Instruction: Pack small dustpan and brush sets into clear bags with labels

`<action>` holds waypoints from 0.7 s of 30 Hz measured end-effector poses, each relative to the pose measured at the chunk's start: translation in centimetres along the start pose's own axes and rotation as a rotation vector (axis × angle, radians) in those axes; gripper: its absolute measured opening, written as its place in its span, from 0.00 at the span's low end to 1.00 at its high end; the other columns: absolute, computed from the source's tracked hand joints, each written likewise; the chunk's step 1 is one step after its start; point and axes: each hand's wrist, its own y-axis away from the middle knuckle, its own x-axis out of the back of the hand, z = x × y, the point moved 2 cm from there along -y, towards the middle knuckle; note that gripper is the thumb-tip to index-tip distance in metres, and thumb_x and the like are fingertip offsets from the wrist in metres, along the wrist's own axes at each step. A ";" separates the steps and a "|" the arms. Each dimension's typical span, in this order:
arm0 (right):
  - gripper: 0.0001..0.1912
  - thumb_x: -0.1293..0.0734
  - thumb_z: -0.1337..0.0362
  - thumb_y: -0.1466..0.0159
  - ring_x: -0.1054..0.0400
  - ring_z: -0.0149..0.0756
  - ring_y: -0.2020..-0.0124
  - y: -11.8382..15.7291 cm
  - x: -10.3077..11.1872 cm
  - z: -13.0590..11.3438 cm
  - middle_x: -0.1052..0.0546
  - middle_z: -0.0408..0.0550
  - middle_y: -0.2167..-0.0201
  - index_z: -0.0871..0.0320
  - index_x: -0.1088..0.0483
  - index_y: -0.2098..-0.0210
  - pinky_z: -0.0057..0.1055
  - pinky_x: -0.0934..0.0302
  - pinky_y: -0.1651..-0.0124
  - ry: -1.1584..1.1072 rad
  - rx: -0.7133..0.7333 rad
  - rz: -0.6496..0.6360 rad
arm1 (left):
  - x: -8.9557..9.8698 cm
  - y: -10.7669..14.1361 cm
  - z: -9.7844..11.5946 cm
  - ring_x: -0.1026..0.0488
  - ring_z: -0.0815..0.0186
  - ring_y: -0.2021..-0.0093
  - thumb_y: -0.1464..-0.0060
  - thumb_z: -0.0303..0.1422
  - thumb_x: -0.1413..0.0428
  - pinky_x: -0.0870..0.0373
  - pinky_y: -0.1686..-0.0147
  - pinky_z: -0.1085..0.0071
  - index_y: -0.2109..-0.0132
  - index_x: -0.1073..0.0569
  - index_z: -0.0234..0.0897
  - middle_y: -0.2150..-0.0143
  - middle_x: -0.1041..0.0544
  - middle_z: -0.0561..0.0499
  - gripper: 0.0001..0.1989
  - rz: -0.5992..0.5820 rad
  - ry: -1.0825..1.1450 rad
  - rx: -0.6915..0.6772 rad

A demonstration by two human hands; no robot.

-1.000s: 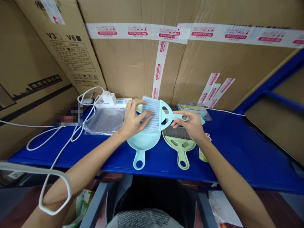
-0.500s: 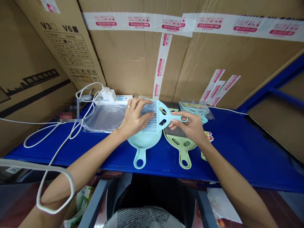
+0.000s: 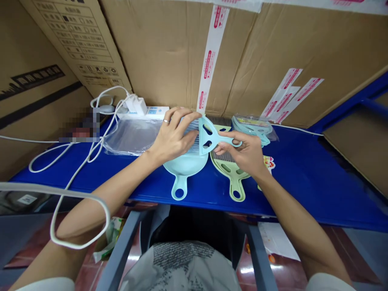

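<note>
A light blue hand brush is held sideways over a light blue dustpan. Its handle is pinched between the thumb and fingers of my right hand. My left hand, with a ring on one finger, has its fingers bent around the bristles. To the right of the blue dustpan, a green dustpan with a green brush in it lies on the blue table, partly covered by my right hand.
Clear plastic bags lie at the left, before a white power strip and looping white cables. Wrapped light blue pieces are at the back right. Cardboard stands behind the table.
The camera view has tilted down, so the table and cardboard sit higher in the picture. My left fingers have shifted slightly toward the head of the brush, and my right hand keeps its grip.
</note>
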 end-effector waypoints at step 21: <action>0.19 0.20 0.55 0.36 0.15 0.45 0.71 -0.4 -0.2 0.6 0.14 0.49 0.72 0.61 0.17 0.52 0.38 0.18 0.63 -0.104 -0.113 0.062 | -1.4 0.8 -1.8 0.34 0.40 0.31 0.37 0.31 0.43 0.39 0.34 0.36 0.56 0.25 0.40 0.31 0.28 0.42 0.04 -0.080 -0.028 0.181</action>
